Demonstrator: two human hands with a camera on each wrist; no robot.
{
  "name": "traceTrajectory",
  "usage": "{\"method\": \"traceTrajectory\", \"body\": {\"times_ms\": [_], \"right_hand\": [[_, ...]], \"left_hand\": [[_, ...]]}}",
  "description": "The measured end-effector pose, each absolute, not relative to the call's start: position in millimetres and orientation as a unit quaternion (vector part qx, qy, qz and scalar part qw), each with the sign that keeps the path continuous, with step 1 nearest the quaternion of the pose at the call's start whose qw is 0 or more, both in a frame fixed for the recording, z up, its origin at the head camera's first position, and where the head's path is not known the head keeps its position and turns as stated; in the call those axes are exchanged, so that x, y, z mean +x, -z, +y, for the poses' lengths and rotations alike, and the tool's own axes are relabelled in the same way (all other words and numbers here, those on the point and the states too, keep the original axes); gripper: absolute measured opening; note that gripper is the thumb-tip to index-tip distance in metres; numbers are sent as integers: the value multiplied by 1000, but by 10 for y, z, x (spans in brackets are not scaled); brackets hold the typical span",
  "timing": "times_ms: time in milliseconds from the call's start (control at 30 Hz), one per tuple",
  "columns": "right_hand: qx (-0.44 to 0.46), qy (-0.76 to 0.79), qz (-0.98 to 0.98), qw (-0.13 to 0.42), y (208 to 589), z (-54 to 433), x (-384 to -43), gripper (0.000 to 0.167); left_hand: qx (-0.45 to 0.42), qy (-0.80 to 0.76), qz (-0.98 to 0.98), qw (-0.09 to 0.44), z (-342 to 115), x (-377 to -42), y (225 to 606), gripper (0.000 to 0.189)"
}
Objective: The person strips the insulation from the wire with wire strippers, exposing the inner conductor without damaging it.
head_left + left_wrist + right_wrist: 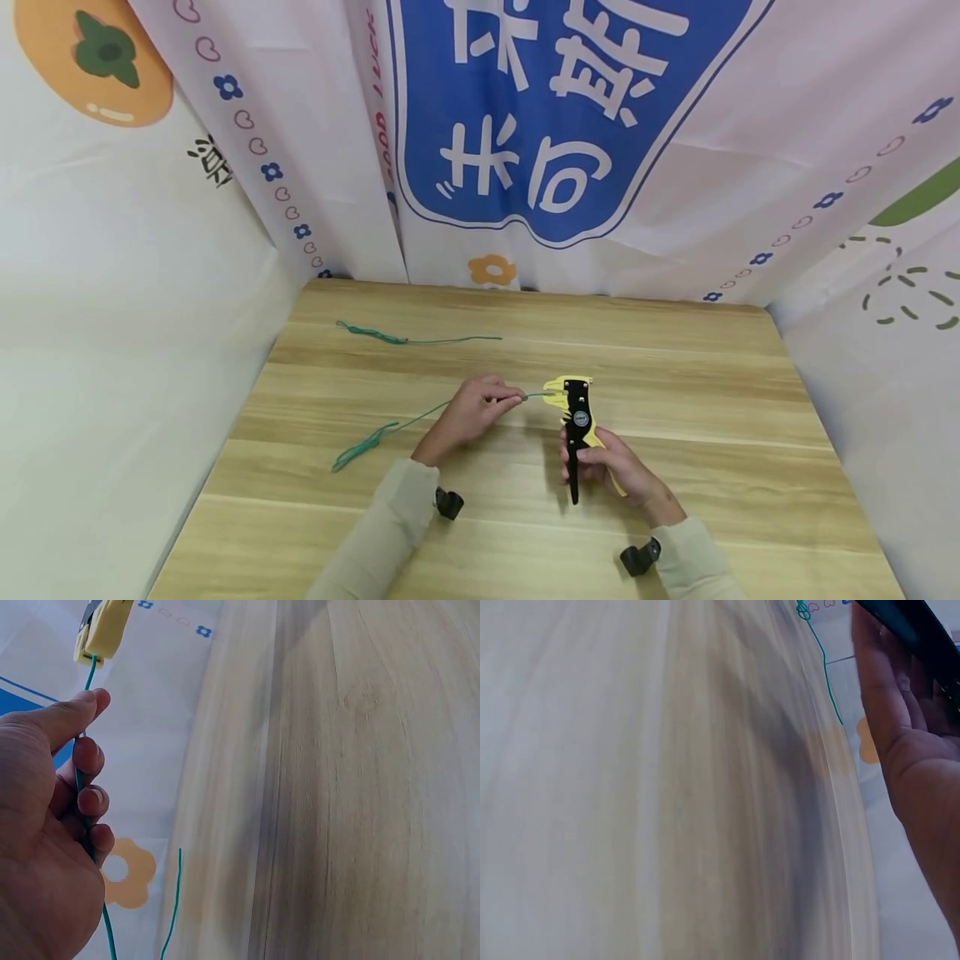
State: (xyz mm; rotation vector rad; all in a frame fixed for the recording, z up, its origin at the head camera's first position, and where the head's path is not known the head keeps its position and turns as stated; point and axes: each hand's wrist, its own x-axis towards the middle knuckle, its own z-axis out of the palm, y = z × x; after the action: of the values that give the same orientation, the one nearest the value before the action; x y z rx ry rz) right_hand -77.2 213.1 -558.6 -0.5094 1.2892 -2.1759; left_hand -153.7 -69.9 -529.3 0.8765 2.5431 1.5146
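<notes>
My left hand [477, 408] pinches a green wire [110, 934] between thumb and forefinger, and its other fingers curl round it. The wire's end enters the yellow jaws of a yellow and black wire stripper [579, 421]. From the left hand the wire runs back to a bundled coil [363, 447] on the table. My right hand [611, 467] grips the stripper by its handles, above the table. In the left wrist view the tool's yellow head [105, 634] meets the wire just past the fingertips. Only the black handle [922, 645] shows in the right wrist view.
A second bundled green wire [375, 335] lies at the back left of the wooden table [697, 367], its loose end pointing right. Printed cloth [645, 250] hangs behind the table, with pale walls of cloth at both sides.
</notes>
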Motion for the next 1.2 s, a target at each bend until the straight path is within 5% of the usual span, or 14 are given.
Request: {"method": "traceTrajectory", "body": {"times_ms": [1200], "right_hand": [[-171, 800, 513, 258, 5586, 1980, -747, 15]], "left_hand": [[315, -460, 830, 8, -687, -1557, 5227, 16]]}}
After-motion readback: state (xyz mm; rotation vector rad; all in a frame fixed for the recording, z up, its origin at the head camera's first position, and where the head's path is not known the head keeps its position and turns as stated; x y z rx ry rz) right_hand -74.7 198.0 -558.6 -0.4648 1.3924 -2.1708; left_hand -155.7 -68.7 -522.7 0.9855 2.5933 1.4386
